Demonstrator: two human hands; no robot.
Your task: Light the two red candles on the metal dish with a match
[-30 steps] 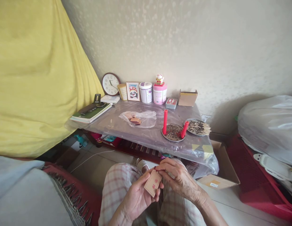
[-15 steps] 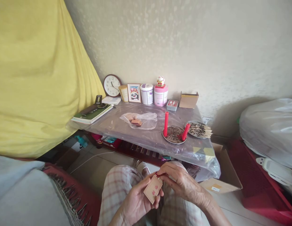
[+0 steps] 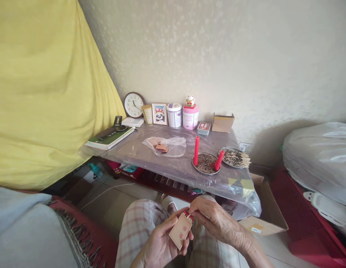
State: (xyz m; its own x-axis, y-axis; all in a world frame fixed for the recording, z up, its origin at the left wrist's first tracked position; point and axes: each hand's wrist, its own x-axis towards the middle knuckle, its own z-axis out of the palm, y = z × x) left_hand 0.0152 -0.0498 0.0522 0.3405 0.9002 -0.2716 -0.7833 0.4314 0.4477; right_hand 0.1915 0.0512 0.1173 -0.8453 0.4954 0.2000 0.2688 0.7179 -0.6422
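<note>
Over my lap, my left hand (image 3: 161, 243) grips a small tan matchbox (image 3: 180, 229) with red print, its tray slid out so that red match heads show at the top. My right hand (image 3: 214, 219) is closed, its fingertips pinching at those match heads. On the low plastic-covered table (image 3: 150, 156) ahead stand two red candles (image 3: 196, 150) on a round metal plate (image 3: 205, 163); the right candle leans. Beside it a second plate (image 3: 234, 157) holds several used matches.
A clear bag with small boxes (image 3: 165, 146) lies mid-table. Along the wall stand a clock (image 3: 133, 105), a framed picture, tins (image 3: 190, 116) and a cardboard box (image 3: 222, 122). Books (image 3: 110, 136) lie at the left. A yellow cloth hangs left; a cardboard box (image 3: 266, 214) and a red crate sit right.
The view has tilted slightly, so hands and table sit lower in frame. My right fingers have shifted along the open end of the matchbox; the red match heads now show more plainly.
</note>
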